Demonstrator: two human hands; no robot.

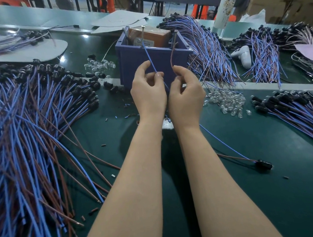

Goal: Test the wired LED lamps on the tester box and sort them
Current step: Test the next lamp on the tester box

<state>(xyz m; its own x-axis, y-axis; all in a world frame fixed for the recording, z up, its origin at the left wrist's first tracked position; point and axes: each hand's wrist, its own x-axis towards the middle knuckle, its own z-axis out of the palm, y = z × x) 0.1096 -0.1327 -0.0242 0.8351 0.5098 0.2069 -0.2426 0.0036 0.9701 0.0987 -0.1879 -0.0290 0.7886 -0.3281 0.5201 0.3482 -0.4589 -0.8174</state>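
A blue plastic tester box [136, 61] stands at the middle of the green table, with an orange block and two upright metal pins inside. My left hand [148, 91] pinches a blue wire [148, 58] whose end reaches up to the left pin. My right hand [185, 92] pinches a brown wire [173, 55] whose end rises to the right pin. Both wires run down behind my hands to a black lamp holder [264, 164] lying on the table at the right.
Big heaps of blue and brown wired lamps lie at the left [26, 145], behind the box [208, 51] and at the right [310, 116]. Clear loose bulbs [227, 101] lie right of my hands and left of the box. A white handheld device [243, 55] sits among the far right wires.
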